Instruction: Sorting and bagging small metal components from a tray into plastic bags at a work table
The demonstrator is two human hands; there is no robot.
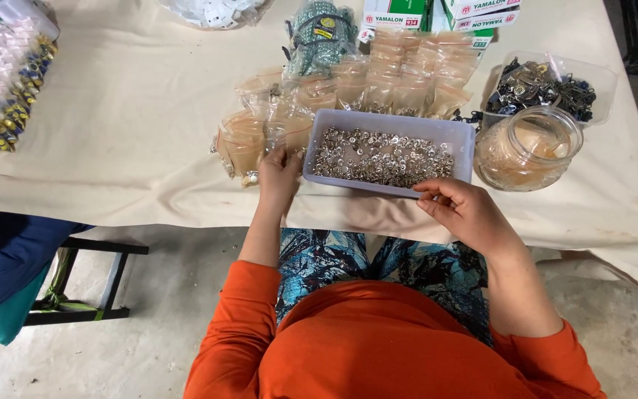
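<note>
Your right hand (467,210) sits curled at the near rim of the tray (463,140) of small metal fasteners (382,157), fingertips pinched, probably on one piece. Keep the pinch light. Your left hand (278,177) grips a small clear bag (263,133) on the table (134,111); hold its mouth open beside the tray.

A small home workshop for sorting and packing metal fittings, cloth-covered table (127,125) on a bare concrete floor (149,347), tray of silver fasteners (387,151), rows of filled little plastic bags (407,74), a jar (528,148), stacked cardboard boxes (437,13)
</note>
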